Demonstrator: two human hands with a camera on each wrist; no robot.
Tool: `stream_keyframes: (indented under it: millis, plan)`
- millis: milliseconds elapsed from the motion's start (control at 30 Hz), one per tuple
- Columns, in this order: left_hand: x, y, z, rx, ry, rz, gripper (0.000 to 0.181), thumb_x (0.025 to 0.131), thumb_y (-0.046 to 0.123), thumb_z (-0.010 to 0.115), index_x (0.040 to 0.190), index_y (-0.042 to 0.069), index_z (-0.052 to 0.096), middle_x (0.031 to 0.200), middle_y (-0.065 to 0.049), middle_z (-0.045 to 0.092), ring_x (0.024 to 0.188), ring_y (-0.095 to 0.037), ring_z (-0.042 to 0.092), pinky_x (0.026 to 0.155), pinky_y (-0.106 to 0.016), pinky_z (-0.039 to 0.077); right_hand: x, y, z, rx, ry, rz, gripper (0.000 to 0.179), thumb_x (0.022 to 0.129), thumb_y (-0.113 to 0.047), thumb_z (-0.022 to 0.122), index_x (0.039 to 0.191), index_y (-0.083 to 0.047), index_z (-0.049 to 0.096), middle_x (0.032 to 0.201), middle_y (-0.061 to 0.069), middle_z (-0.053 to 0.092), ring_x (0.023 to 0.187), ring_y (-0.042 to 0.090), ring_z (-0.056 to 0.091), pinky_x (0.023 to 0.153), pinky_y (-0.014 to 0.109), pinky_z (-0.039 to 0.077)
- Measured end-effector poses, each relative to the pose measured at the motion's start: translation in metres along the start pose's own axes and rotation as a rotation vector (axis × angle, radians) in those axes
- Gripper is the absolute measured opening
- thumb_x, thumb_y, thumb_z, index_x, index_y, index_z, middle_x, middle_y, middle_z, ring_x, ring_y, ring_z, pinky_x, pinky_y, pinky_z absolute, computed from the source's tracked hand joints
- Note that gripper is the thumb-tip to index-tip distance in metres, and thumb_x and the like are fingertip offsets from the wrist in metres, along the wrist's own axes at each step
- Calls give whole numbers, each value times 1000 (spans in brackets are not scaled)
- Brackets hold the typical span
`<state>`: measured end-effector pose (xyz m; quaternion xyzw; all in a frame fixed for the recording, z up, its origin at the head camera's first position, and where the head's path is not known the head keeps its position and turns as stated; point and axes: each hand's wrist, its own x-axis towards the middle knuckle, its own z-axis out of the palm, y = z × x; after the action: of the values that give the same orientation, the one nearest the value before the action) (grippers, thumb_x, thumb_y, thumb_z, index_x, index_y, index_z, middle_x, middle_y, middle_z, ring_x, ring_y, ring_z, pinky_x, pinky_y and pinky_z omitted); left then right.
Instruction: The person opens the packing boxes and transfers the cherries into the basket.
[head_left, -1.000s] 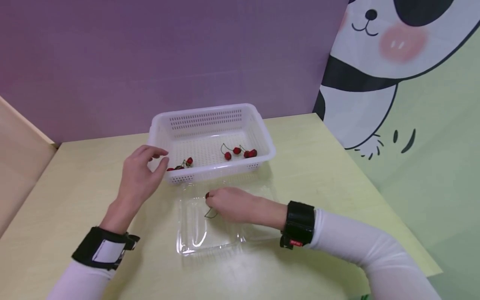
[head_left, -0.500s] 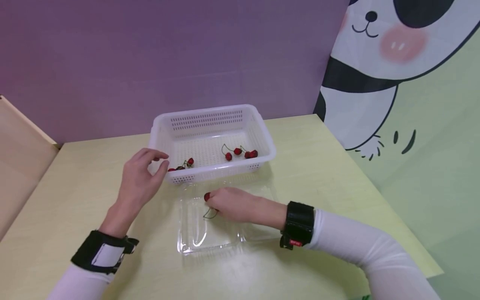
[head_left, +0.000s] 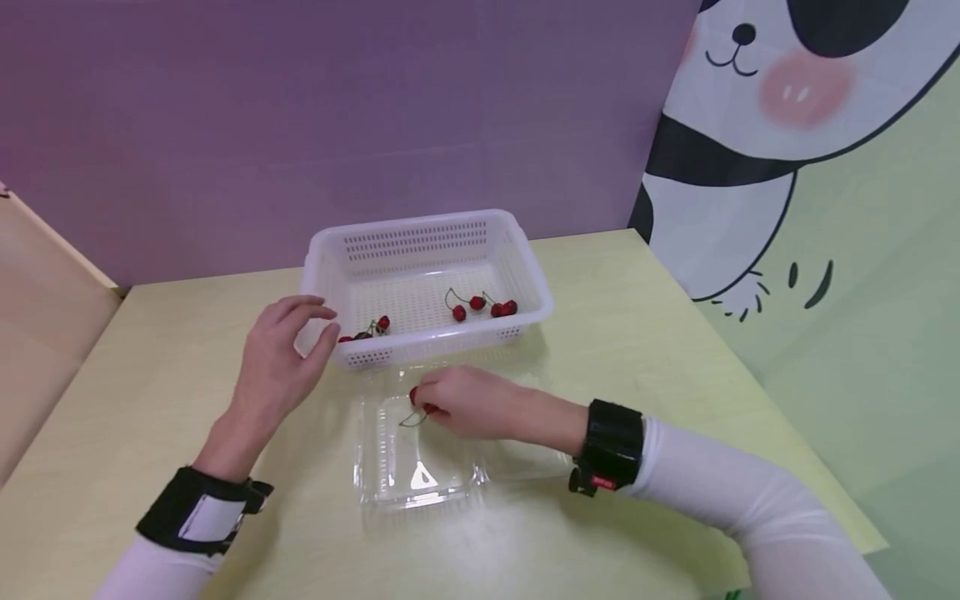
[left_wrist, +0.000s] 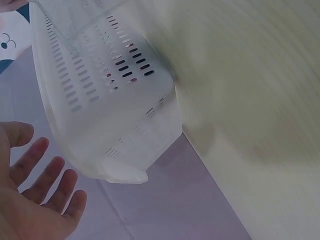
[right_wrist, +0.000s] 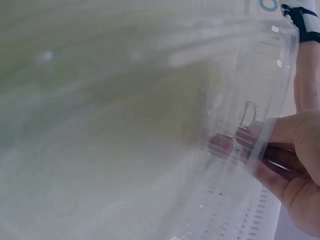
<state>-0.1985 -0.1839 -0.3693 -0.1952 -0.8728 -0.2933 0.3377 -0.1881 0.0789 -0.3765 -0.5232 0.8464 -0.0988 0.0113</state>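
Observation:
My right hand (head_left: 468, 402) is over the left half of a clear plastic clamshell box (head_left: 378, 479), pinching a pair of red cherries (head_left: 413, 395) by its fingertips. Their thin green stem (head_left: 411, 422) sticks out below the fingers. Through the box's clear wall, the right wrist view shows one cherry (right_wrist: 221, 145) beside the fingertips. My left hand (head_left: 279, 354) hovers at the left end of a white perforated basket (head_left: 442, 340), fingers loosely bent and nothing in them. In the left wrist view its fingers (left_wrist: 52, 182) are spread apart, beside the basket wall.
Inside the basket, a few cherries (head_left: 459, 313) lie toward the right and others (head_left: 384, 322) in the near left corner. Behind the pale wooden table (head_left: 187, 333) stands a purple wall (head_left: 375, 108). A panda picture (head_left: 720, 208) covers the wall at right.
My right hand has risen slightly with the cherries, and their stem has shifted up and left. Reflections on the clear box have changed. The left hand's fingers have parted a little from the thumb.

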Motion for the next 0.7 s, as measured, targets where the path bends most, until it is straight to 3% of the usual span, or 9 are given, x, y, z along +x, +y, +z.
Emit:
stream_keyframes:
  millis: [300, 700]
  plan:
    - [-4, -1, -5, 5, -20, -6, 21, 84, 4, 74, 104, -2, 71, 123, -16, 60, 114, -39, 54, 98, -44, 40, -5, 9, -21, 60, 228, -99, 11, 86, -1, 73, 96, -7, 71, 96, -1, 68, 93, 11, 66, 86, 9, 41]
    - [-10, 1, -15, 27, -101, -26, 40, 86, 9, 73, 124, -2, 64, 137, -16, 51, 128, -40, 46, 107, -43, 32, -15, 34, -45, 21, 469, -47, 16, 83, 1, 75, 98, -3, 70, 101, 2, 67, 92, 14, 64, 84, 14, 44]
